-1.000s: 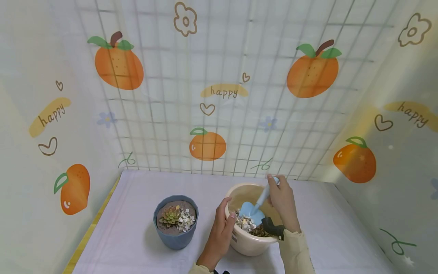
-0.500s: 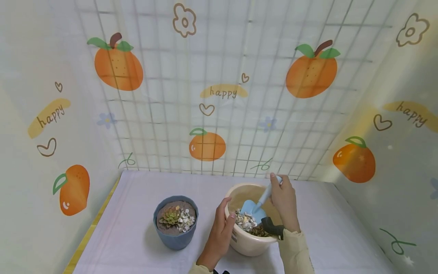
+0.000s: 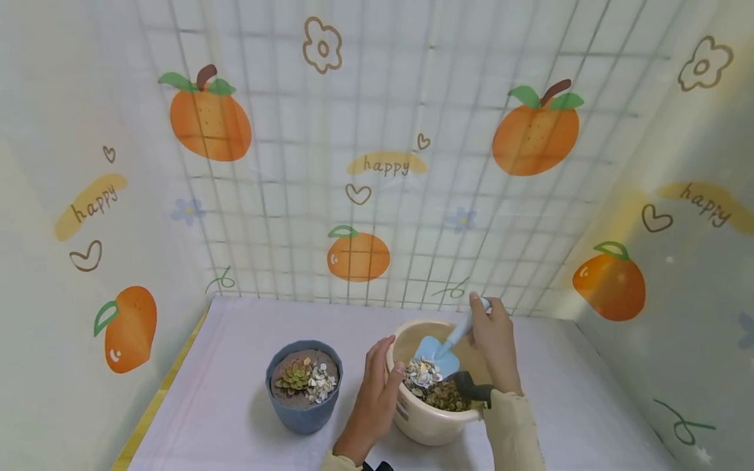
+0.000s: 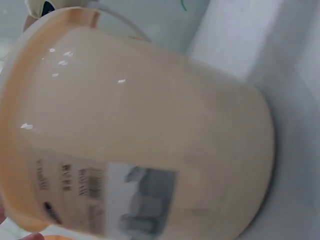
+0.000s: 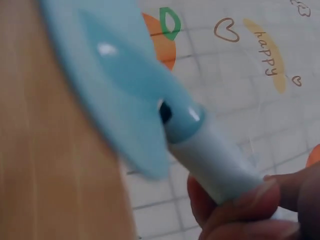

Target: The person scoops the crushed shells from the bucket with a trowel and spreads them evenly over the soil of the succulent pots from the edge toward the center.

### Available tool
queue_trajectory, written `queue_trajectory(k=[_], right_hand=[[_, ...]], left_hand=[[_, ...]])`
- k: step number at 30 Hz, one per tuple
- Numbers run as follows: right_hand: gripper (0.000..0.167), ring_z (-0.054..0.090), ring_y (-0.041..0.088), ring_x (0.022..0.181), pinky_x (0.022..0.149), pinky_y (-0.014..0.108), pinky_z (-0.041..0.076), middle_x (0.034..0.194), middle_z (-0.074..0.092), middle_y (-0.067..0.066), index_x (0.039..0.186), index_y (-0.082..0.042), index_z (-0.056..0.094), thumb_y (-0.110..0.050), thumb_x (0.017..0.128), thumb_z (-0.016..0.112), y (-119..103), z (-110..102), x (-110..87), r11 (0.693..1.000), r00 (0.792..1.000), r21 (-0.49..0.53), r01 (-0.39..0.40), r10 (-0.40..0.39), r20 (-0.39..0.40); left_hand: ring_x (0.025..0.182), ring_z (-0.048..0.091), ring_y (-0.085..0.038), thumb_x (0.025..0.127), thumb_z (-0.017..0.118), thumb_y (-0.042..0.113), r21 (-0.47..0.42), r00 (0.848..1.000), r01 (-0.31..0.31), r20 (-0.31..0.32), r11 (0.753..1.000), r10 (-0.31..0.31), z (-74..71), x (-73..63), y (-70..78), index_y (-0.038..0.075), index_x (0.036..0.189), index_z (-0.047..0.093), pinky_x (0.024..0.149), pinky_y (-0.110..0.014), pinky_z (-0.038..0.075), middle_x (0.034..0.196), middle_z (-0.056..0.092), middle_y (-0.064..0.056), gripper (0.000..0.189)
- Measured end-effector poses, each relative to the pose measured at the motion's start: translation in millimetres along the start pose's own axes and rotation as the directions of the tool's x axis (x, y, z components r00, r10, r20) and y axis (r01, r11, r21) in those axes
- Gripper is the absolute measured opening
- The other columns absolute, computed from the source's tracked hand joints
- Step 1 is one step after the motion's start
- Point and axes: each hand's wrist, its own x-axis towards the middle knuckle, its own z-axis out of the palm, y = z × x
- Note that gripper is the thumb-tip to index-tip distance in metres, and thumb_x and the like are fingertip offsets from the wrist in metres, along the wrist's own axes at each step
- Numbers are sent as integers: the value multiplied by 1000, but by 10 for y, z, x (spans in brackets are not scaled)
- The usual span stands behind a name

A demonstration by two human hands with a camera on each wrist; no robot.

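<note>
My left hand (image 3: 377, 386) holds the left rim of a cream plastic bucket (image 3: 427, 430), thumb and fingers at the edge. In the left wrist view, the bucket's side (image 4: 200, 125) fills most of the frame, with a printed label on it. My right hand (image 3: 497, 343) grips the pale handle of a small light-blue trowel (image 3: 432, 350), tilted inside the bucket with its blade low. Whitish pebbles (image 3: 424, 373) lie at the blade's tip, and brownish gravel (image 3: 446, 396) covers the bottom. The right wrist view shows the back of the trowel blade (image 5: 115, 85) and fingers (image 5: 245, 205) around the handle.
Left of the bucket stands a blue-grey pot (image 3: 303, 418) with a green-red succulent (image 3: 293, 376) and white pebbles on brown soil. A pale cloth (image 3: 230, 405) covers the table. Behind is a grid wall (image 3: 283, 196) under a sheet printed with oranges.
The trowel has risen slightly and drawn up and right with my right hand, pebbles at its blade; more brown gravel shows below. My left hand stays at the rim. The view has tilted slightly.
</note>
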Motion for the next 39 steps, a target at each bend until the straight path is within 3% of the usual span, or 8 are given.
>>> queue_trajectory(k=[6, 11, 15, 22, 30, 39], right_hand=[[61, 52, 19, 51, 50, 31, 48, 69, 56, 11, 129, 3, 51, -54, 109, 48, -159, 42, 2, 997, 1000, 73, 20, -21, 8], [60, 58, 19, 53, 52, 31, 52, 73, 61, 13, 133, 3, 51, -52, 109, 49, -261, 157, 13, 995, 1000, 95, 21, -23, 17], [59, 59, 20, 53, 52, 31, 53, 72, 61, 14, 131, 4, 52, -51, 109, 49, -311, 271, 22, 993, 999, 115, 31, -36, 36], [53, 62, 21, 52, 52, 32, 56, 73, 64, 15, 130, 3, 53, -46, 109, 51, -424, 512, 56, 987, 997, 160, 15, -27, 69], [48, 66, 26, 52, 55, 35, 59, 72, 66, 15, 127, 1, 51, -44, 109, 54, -535, 774, 53, 976, 992, 217, -16, -13, 127], [46, 66, 21, 51, 53, 35, 60, 75, 68, 21, 128, 3, 50, -38, 109, 58, -581, 959, -27, 943, 983, 330, -31, -32, 183]], left_hand=[[154, 21, -28, 115, 40, 32, -9, 998, -57, -28, 998, 57, -172, 15, 82, 27, 164, 27, 119, -58, 26, 168, 18, -5, 51], [155, 20, -30, 115, 41, 31, 0, 989, -120, -90, 993, 119, -333, -2, 127, 23, 164, 29, 119, -61, 25, 168, 20, -7, 50], [154, 20, -30, 115, 43, 30, 21, 981, -133, -137, 991, 135, -463, -26, 155, 22, 163, 31, 118, -63, 25, 168, 21, -8, 50], [154, 21, -28, 115, 44, 27, 62, 973, -87, -207, 994, 98, -689, -87, 142, 22, 163, 31, 119, -61, 25, 168, 21, -6, 50], [153, 22, -28, 115, 44, 28, 108, 960, -91, -256, 990, 116, -996, -195, 138, 20, 163, 31, 117, -62, 28, 168, 19, -7, 51], [152, 25, -35, 115, 42, 32, 226, 949, 22, -310, 974, 51, -1349, -308, 12, 19, 164, 29, 113, -67, 32, 168, 18, -10, 52]])
